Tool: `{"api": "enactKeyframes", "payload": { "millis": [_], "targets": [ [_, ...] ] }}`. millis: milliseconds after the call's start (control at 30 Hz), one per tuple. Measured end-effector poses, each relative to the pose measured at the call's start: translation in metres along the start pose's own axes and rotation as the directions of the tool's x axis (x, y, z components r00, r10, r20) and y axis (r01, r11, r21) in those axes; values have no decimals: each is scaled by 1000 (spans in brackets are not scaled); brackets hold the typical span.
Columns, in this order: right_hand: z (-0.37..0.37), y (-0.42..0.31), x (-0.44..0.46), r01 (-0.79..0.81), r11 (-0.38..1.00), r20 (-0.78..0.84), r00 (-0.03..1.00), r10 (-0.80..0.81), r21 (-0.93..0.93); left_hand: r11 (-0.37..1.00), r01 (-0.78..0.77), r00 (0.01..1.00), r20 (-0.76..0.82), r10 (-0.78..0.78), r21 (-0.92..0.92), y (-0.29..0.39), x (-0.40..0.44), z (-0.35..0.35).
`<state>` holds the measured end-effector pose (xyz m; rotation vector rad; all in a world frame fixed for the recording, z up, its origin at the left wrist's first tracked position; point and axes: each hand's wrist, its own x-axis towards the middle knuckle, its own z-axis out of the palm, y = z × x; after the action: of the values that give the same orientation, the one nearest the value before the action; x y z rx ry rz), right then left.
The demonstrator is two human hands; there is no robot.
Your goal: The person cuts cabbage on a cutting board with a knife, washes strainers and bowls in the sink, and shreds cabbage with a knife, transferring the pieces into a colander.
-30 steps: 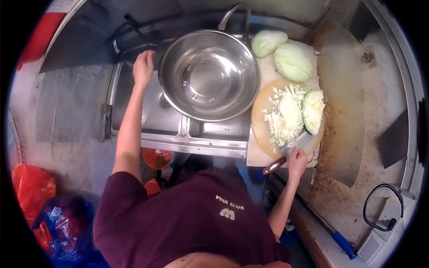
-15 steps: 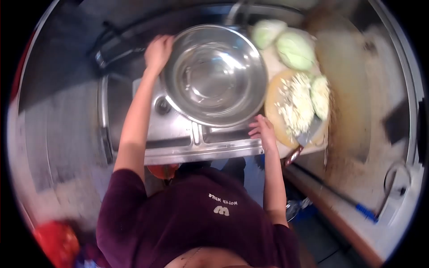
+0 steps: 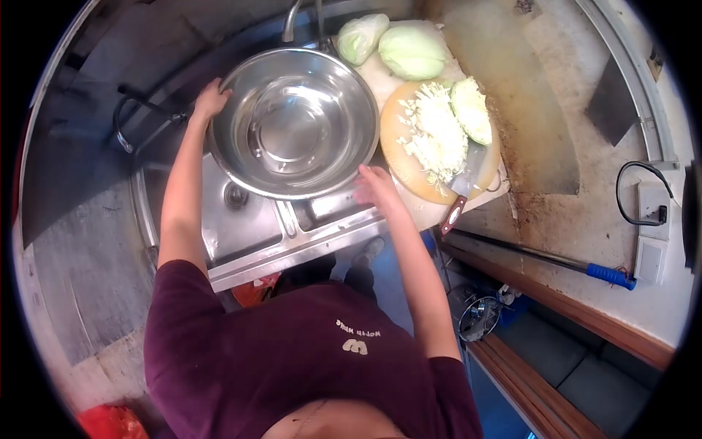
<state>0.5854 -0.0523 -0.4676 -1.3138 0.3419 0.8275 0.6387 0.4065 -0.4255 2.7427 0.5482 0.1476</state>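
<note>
A large steel bowl (image 3: 292, 132) rests over the double sink. My left hand (image 3: 212, 99) grips its left rim, thumb over the edge. At the lower right rim is my right hand (image 3: 374, 187), its fingers closed on the edge. To the right, a round cutting board (image 3: 398, 150) holds shredded cabbage (image 3: 437, 132), a cut cabbage piece (image 3: 472, 111) and a knife (image 3: 455, 214) whose handle sticks out over the board's near edge. Two whole cabbages, one (image 3: 363, 38) left of the other (image 3: 412, 53), lie behind the board.
Faucets stand at the back (image 3: 290, 25) and at the left (image 3: 123, 132). The sink's front edge (image 3: 292, 249) runs before my body. A blue-handled pole (image 3: 610, 276) lies at the right, near a black cable (image 3: 621, 183). A red bag (image 3: 111, 423) is at the lower left.
My right hand has let go of the knife and moved left to the bowl's rim. My left hand has moved from beside the bowl onto its rim. The view has turned.
</note>
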Motion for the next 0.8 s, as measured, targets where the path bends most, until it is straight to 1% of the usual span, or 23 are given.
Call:
{"api": "enactKeyframes", "payload": {
  "millis": [33,133,200,233,267,300,333,367,400,433,467,500,567,600,633,700,800],
  "targets": [
    [3,-1,9,-25,998,22,999,23,58,999,8,1000,-20,-7,45,-1,-3,1],
    [6,-16,14,-43,977,-4,999,43,-207,984,37,999,12,-35,-175,-4,-11,-5],
    [10,-47,6,160,986,92,984,-155,-39,913,56,994,-63,-89,-404,4,-29,-11],
    [14,-56,-6,233,971,130,963,-238,56,861,71,988,-81,-129,-504,8,-46,-15],
    [12,-63,-4,261,965,153,955,-255,-22,719,118,991,33,-132,-685,12,-59,-25],
    [10,-45,-10,330,930,93,943,-319,-158,709,181,978,47,-204,-682,35,-80,-43],
    [10,-31,0,420,860,55,904,-423,-291,702,207,971,54,-235,-681,38,-89,-51],
    [5,-11,12,481,768,25,853,-521,-423,692,240,961,68,-267,-681,39,-98,-55],
    [-11,29,37,513,592,-16,747,-664,-622,655,272,951,95,-293,-705,41,-102,-56],
    [-4,21,12,100,918,-148,975,-168,-385,737,251,964,91,-250,-628,72,-109,-68],
    [1,17,12,-1,975,-54,998,-11,-221,820,168,974,-38,-224,-546,79,-101,-52],
    [3,20,9,-139,988,64,988,144,-71,887,107,969,-151,-194,-450,83,-99,-32],
    [5,46,29,-187,980,172,970,172,73,882,245,957,-43,-286,-403,124,-112,-30],
    [6,56,47,-198,968,226,961,161,151,864,263,956,-6,-294,-429,135,-117,-27],
    [6,62,52,-217,945,110,975,195,245,870,259,952,-42,-304,-420,140,-119,-19],
    [5,78,56,-181,916,64,984,169,357,837,245,966,51,-253,-490,145,-123,-15],
    [7,86,68,-266,941,82,964,255,208,800,206,975,47,-218,-563,158,-132,-24]
  ]
}}
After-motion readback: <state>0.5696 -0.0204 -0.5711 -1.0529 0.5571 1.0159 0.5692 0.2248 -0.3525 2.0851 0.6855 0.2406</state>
